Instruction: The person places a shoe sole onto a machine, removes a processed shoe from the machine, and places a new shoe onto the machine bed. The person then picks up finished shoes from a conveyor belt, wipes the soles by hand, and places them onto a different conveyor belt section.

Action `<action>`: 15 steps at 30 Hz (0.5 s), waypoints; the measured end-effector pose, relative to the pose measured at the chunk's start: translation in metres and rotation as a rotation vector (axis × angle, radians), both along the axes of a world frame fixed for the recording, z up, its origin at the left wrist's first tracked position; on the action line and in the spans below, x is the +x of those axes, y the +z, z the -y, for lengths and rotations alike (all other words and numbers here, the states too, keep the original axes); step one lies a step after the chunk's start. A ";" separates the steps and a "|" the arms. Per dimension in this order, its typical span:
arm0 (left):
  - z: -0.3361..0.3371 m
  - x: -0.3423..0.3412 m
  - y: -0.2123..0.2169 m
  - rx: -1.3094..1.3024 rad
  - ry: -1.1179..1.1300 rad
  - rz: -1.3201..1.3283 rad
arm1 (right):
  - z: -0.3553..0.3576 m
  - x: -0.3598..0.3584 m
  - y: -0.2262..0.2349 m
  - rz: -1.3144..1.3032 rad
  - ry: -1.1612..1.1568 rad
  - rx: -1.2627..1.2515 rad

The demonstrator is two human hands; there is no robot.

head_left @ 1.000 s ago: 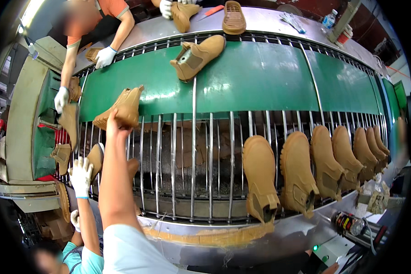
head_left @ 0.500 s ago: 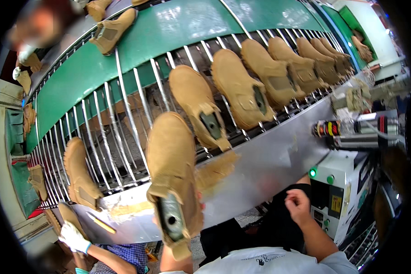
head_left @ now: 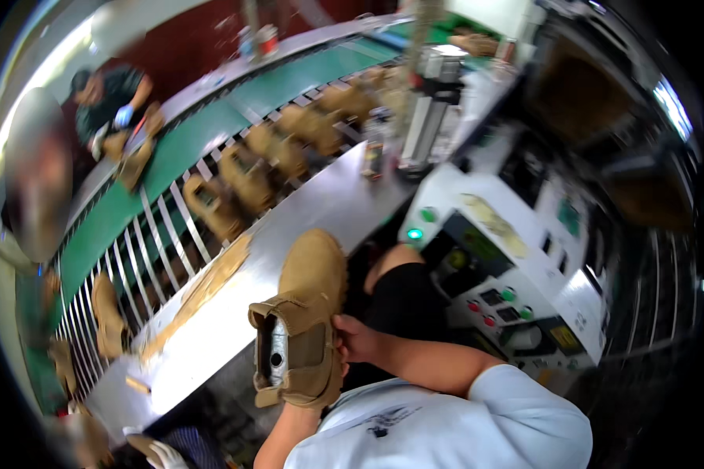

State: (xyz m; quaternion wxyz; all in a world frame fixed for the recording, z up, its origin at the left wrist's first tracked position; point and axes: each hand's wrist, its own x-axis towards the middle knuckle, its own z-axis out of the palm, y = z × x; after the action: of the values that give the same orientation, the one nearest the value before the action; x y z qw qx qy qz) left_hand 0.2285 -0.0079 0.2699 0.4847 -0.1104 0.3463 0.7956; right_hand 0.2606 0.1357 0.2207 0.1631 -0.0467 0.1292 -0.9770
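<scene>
We see a long green conveyor belt (head_left: 211, 137) edged with a steel rack (head_left: 164, 227) of rods, a white control cabinet (head_left: 516, 266) with coloured buttons on the right, a dark red wall (head_left: 195, 39) behind, and bright lamps overhead.

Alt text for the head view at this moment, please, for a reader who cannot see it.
A person holds a tan suede ankle boot on a metal last, right hand gripping its heel side and the left hand hidden behind it. A row of matching tan boots rides a green conveyor with metal rods, left of a white control cabinet.
</scene>
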 end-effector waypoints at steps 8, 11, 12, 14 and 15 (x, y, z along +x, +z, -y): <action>-0.050 0.028 -0.001 -0.140 -0.176 -0.567 | -0.093 0.099 0.053 -0.186 -0.595 -0.046; -0.078 0.033 0.053 -0.036 -0.050 -0.831 | -0.145 0.150 0.057 -0.220 -0.710 0.043; -0.085 0.032 0.060 0.053 -0.030 -0.878 | -0.158 0.169 0.061 -0.220 -0.731 0.059; -0.101 0.037 0.085 0.147 -0.157 -1.010 | -0.166 0.200 0.085 0.030 -0.917 0.344; -0.112 0.042 0.096 0.160 -0.230 -1.044 | -0.169 0.212 0.096 0.088 -0.963 0.449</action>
State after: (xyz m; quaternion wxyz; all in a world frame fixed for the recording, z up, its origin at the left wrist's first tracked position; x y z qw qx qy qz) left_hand 0.2708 0.1039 0.3661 0.3390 0.3756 0.4895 0.7103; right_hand 0.4722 0.3051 0.3165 -0.2925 0.0949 0.3352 -0.8905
